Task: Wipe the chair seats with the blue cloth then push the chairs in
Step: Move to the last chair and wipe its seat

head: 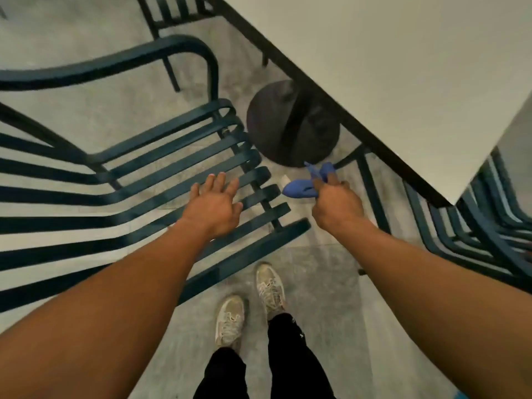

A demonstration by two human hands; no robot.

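Grey speckled concrete floor (316, 283) fills the view beneath me, with a pale white surface (403, 67) edged in black slanting across the upper right. From my seat I see the crumpled blue cloth (302, 187) bunched in the right hand (338, 207), whose grip is curled tight round it, so that folds of cloth stick out past the knuckles toward the round black pedestal base (290, 125) under the surface. Just left of it, the left hand (214, 210) hovers with fingers spread and relaxed, its grip wide and holding nothing, over the front edge of the dark green slatted metal chair (144, 174); I cannot tell whether the fingertips touch the slats. That chair stands pulled out from the surface, its curved armrest arching at upper left. A second dark green slatted chair (466, 234) sits at lower right, partly tucked beneath the surface. Below, two worn white sneakers (250, 303) and black trouser legs stand on the floor between the chairs.
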